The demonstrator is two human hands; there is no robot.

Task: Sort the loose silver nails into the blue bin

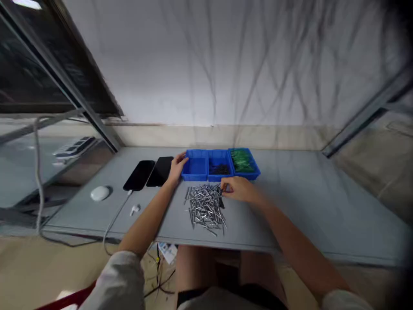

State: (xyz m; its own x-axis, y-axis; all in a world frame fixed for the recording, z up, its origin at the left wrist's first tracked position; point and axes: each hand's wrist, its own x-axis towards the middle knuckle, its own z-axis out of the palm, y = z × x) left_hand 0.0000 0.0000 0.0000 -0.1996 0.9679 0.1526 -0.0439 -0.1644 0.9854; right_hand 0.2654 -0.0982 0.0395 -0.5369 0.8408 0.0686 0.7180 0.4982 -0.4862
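Observation:
My left hand (177, 167) is at the left side of a row of joined blue bins, its fingers curled over the rim of the left blue bin (195, 177). Bare blue floor shows inside that bin. Small dark pieces (220, 168) lie in the middle blue bin (218, 177), and green strips (241, 160) fill the right one. My right hand (238, 188) is closed, fingertips pressed together at the upper right of a pile of thin silver metal rods (206, 206). What it pinches is hidden. A few dark pieces (221, 201) lie below its fingertips.
Left of my left hand lie two black phones (139, 175), one with a white cable (118, 213). Nearer the left edge are a white rounded case (100, 193) and an earbud (134, 209). A wall stands behind the grey table (309, 206), with metal frame posts at both sides.

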